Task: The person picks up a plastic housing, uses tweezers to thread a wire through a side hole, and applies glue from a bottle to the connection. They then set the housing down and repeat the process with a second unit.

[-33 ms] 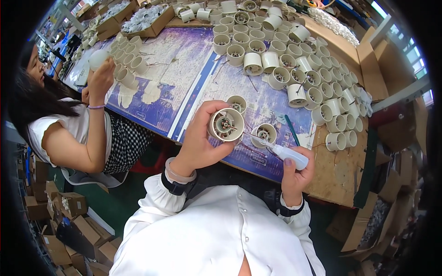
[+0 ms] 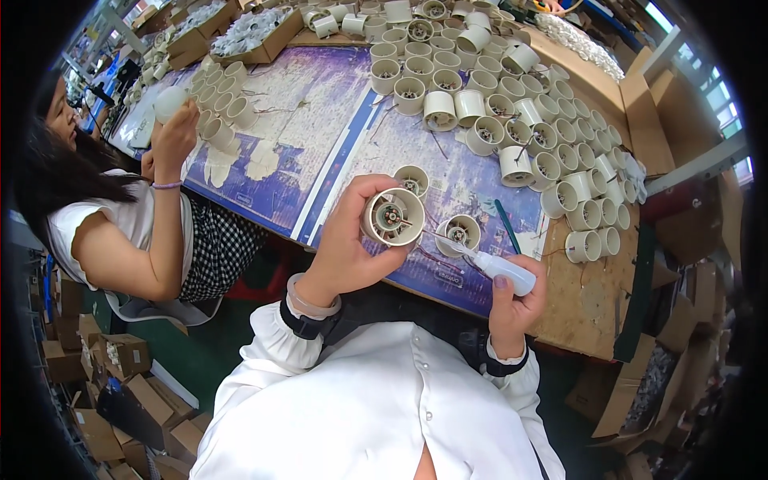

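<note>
My left hand (image 2: 358, 240) is wrapped round a cream plastic cup-shaped housing (image 2: 373, 234), its open end facing up, with a small wired component inside. A squeeze bottle (image 2: 512, 276) with a thin nozzle, translucent and pale, is gripped in my right hand (image 2: 516, 308). Its nozzle points left, toward the held housing. Beyond my hands, a second housing (image 2: 474, 232) stands on the table near the nozzle, and a third housing (image 2: 411, 173) is partly hidden behind the held one. Thin reddish-brown wires trail between them. To the right lies a dark green pen-like tool (image 2: 506, 224).
Many similar housings (image 2: 488, 134) crowd the table's (image 2: 320, 104) far and right side. At left a co-worker (image 2: 136, 232) sits holding a frosted white round piece (image 2: 170, 104), beside another group of housings (image 2: 238, 112). An open carton (image 2: 254, 40) of small parts stands at the back.
</note>
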A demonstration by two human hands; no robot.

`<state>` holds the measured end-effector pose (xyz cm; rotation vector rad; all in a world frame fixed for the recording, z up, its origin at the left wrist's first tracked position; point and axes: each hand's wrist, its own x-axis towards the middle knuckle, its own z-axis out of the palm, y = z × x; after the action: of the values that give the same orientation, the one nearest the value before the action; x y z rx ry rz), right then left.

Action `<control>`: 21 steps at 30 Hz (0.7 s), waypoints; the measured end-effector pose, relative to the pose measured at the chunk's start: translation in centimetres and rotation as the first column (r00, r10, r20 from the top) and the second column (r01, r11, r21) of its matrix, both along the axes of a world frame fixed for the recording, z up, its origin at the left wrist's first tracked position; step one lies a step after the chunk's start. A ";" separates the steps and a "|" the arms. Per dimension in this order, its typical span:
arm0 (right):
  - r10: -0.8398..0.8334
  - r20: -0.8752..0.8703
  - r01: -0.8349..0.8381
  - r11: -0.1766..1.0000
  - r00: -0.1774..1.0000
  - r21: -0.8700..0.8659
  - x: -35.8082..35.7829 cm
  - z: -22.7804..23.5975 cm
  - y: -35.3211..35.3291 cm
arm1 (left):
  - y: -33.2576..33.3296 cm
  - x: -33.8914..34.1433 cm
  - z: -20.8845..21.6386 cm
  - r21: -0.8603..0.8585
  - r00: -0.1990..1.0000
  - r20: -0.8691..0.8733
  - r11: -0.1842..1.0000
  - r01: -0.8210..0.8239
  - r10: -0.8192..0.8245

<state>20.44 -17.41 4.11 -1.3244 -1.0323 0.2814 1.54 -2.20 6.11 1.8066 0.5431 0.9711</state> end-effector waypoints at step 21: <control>0.017 0.304 -0.030 0.999 0.952 0.038 0.8 0.6 -0.5 | -0.1 -0.5 -1.2 0.022 0.999 0.016 0.999 0.044 -0.045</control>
<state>21.21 -17.92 4.68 -1.3443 -1.3059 0.0725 1.01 -2.27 4.87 1.8207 0.4822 0.9635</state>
